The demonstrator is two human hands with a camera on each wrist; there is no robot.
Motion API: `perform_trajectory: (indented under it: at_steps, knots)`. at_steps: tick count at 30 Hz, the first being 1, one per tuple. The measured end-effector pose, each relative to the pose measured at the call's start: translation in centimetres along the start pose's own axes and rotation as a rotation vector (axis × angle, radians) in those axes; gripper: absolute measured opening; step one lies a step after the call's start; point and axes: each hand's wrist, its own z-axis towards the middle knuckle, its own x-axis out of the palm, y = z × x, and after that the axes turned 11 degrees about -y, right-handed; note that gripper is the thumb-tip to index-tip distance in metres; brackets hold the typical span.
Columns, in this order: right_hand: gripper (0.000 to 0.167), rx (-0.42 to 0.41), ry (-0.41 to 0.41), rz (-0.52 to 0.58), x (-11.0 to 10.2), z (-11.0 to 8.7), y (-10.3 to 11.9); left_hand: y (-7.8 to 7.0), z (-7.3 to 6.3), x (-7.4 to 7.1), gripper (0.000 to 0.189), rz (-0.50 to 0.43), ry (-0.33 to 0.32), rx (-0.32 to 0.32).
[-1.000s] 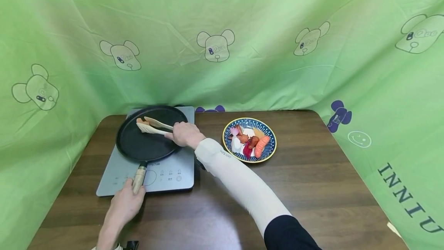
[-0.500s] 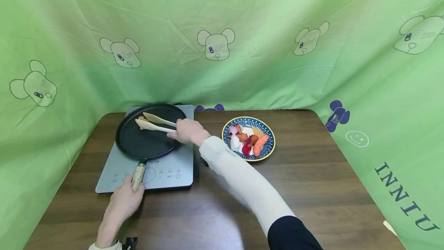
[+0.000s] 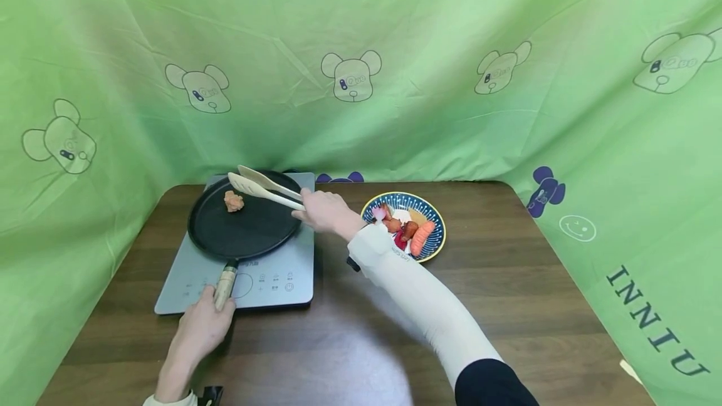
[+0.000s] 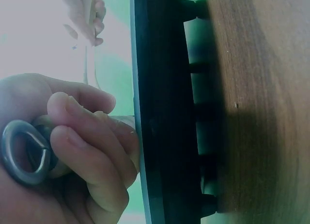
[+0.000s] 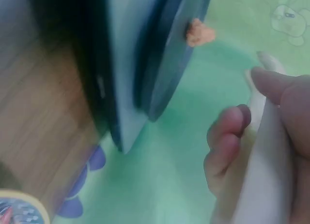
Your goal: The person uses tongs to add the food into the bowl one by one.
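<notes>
My left hand (image 3: pixel 204 324) grips the pale handle (image 3: pixel 225 287) of a flat black frying pan (image 3: pixel 242 230); in the left wrist view its fingers (image 4: pixel 92 161) curl round the handle near a metal ring (image 4: pixel 24 151). On the pan's far left part lies a small, lumpy orange-brown piece of food (image 3: pixel 234 201), also in the right wrist view (image 5: pixel 199 33). My right hand (image 3: pixel 327 210) holds cream-coloured tongs (image 3: pixel 267 190) over the pan's right side. Their tips are apart with nothing between them, up and to the right of the food piece.
Under the pan is a grey induction cooktop (image 3: pixel 276 287) on a wooden table (image 3: pixel 507 306). Right of it stands a blue patterned plate (image 3: pixel 435 246) with several food pieces, including an orange one (image 3: pixel 423 238). A green printed cloth (image 3: pixel 417 136) hangs behind.
The tongs have let go of the orange-brown piece, which now lies on the pan. My right hand has drawn back to the right with the tongs. The left hand stays on the handle.
</notes>
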Motion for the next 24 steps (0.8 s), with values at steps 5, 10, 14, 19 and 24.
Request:
perform_trajectory:
  at_steps: [5, 10, 14, 19, 24]
  knots:
    - [0.037, 0.006, -0.084, 0.019, 0.3, -1.1, -2.2, 0.1, 0.0, 0.2, 0.039, -0.001, 0.016, -0.016]
    - [0.04, 0.049, -0.153, 0.01, -0.3, -2.9, -4.7, 0.1, -0.1, 0.3, 0.043, -0.003, 0.042, -0.027]
    - [0.042, 0.094, -0.186, 0.014, -1.4, -4.7, -6.5, 0.2, -0.1, 0.0, 0.043, -0.001, 0.038, -0.022]
    - [0.043, 0.142, -0.196, 0.052, -2.9, -6.9, -8.6, 0.2, -0.1, -0.2, 0.041, -0.001, 0.027, -0.019]
    - [0.041, 0.246, -0.177, 0.078, -3.8, -9.0, -11.1, 0.0, 0.0, 0.0, 0.041, 0.001, 0.022, -0.01]
